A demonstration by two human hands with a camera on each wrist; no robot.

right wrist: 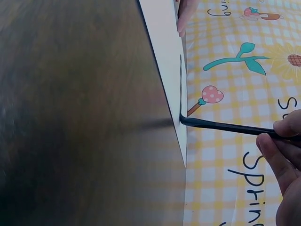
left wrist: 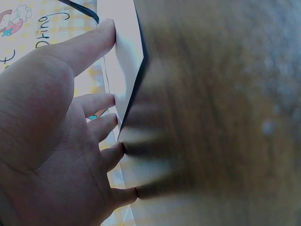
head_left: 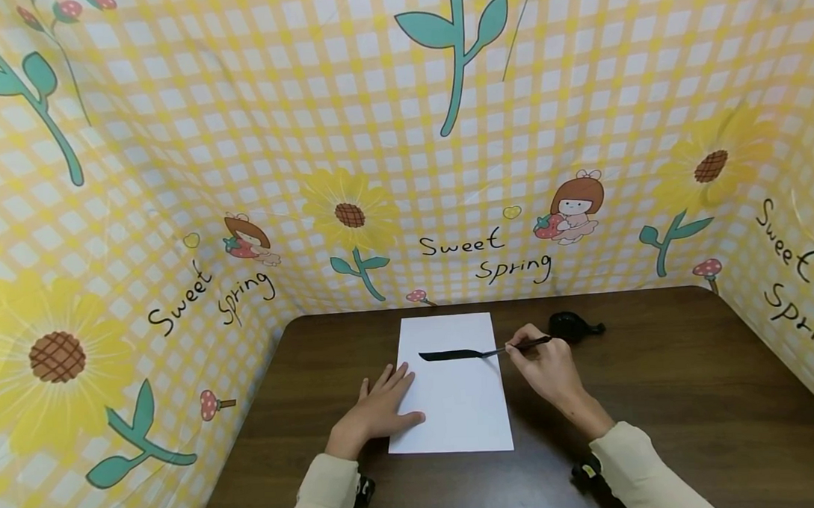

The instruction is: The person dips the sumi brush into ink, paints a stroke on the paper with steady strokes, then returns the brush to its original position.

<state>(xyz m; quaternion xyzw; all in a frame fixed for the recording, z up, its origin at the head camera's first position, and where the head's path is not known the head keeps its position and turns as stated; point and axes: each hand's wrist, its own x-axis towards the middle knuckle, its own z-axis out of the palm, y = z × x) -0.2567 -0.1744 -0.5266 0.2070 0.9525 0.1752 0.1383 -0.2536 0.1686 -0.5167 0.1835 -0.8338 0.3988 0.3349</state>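
A white sheet of paper [head_left: 453, 409] lies on the dark table, with a broad black stroke [head_left: 451, 355] across its upper half. My right hand [head_left: 545, 365] pinches a dark paintbrush [head_left: 533, 343] between thumb and fingers. The brush's tip meets the right end of the stroke, near the sheet's right edge. In the right wrist view the brush [right wrist: 225, 127] slants down, its bristles bent against the paper [right wrist: 164, 52]. My left hand [head_left: 380, 408] rests with spread fingers on the sheet's left edge. The left wrist view shows its fingertips on the paper [left wrist: 124, 47] and beside its edge.
A glossy black rounded object with a narrow neck [head_left: 571, 327] lies on the table [head_left: 653, 365] just beyond my right hand. Yellow checked cloth [head_left: 390, 150] with flowers and lettering hangs round the table's back and sides.
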